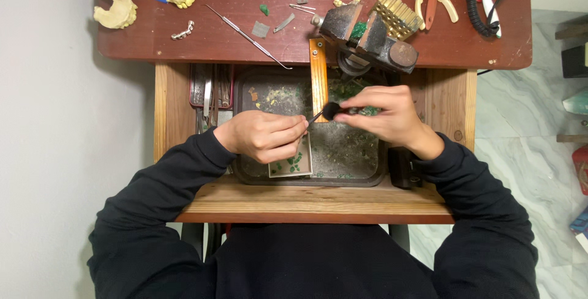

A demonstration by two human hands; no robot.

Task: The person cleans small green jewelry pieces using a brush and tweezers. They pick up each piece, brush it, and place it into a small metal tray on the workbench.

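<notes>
While both black sleeves rest on the wooden drawer front [318,204], the hands meet above the dark metal tray [343,152], which serves as the landmark here. Over the tray's left half, the left hand [264,135] is curled almost closed, thumb and forefinger pinched narrowly on something too small to make out. Over the tray's right half, the right hand [389,114] pinches a thin black-handled tool [327,112] between thumb and fingertips; its dark rounded part sits at the fingertips and its slim end slants down toward the left hand's fingers. An orange wooden peg [318,78] juts over the tray's upper middle, just behind the tool. Beyond the tray's far edge stands a rusty bench vise [367,35]. A small pale card with green chips [295,163] lies in the tray below the left hand.
</notes>
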